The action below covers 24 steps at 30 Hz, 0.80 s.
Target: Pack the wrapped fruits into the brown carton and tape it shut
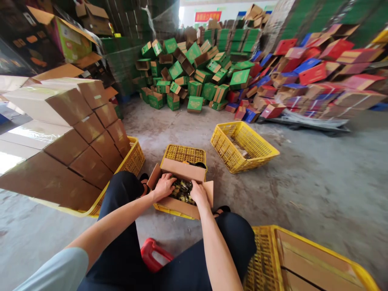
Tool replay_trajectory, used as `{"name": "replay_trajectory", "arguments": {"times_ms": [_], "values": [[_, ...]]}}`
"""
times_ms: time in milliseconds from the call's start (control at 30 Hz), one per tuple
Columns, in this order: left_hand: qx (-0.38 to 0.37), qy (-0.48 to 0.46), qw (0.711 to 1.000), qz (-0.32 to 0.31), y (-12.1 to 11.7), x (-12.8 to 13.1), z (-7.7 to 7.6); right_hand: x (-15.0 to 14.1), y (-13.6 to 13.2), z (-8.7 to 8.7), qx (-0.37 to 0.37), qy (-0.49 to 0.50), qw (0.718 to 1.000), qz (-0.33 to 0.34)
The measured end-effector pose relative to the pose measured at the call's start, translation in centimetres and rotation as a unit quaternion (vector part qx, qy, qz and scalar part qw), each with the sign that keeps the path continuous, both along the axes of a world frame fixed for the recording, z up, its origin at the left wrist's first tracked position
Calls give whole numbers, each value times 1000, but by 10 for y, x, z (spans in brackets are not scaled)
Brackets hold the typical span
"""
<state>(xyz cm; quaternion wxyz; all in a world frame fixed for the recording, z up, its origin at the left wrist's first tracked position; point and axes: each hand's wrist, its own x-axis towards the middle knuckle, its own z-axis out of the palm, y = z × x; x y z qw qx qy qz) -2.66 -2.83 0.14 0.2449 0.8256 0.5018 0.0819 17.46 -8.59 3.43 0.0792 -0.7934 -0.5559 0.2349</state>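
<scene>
An open cardboard box (183, 209) with its flaps turned out rests on an upturned yellow crate (184, 152) between my knees. Inside it lie dark, shiny, clear-wrapped packets (182, 190) with yellow-green patches; their contents are too small to make out. My left hand (164, 186) reaches over the box's left side, fingers spread onto the packets. At the right end, my right hand (198, 192) dips in with loosely stretched fingers against the packets, its fingertips partly hidden. Something black with a yellow part (198, 165) lies behind the back flap, mostly covered.
Taped cardboard boxes (71, 141) are stacked in a yellow crate on my left. Another yellow crate (244, 147) stands ahead right. Flat cardboard fills a crate (315, 258) at lower right. A red plastic stool or handle (150, 254) is below me. Green cartons (194, 104) pile up behind.
</scene>
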Motion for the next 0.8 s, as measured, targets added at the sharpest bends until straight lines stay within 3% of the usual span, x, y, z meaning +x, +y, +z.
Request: {"name": "replay_trajectory", "arguments": {"times_ms": [167, 400, 533, 633, 800], "values": [[-19, 29, 999, 2, 12, 4, -7, -10, 4, -4, 10, -9, 1000, 2], [6, 32, 999, -4, 5, 3, 2, 14, -7, 25, 114, 21, 993, 8], [62, 8, 993, -96, -7, 21, 6, 25, -17, 35, 142, 24, 989, -11], [52, 11, 983, -175, -8, 40, 4, 26, -21, 33, 145, 30, 989, -17], [15, 18, 985, -172, 3, 58, 1, 25, -19, 23, 144, 37, 989, -23]]}}
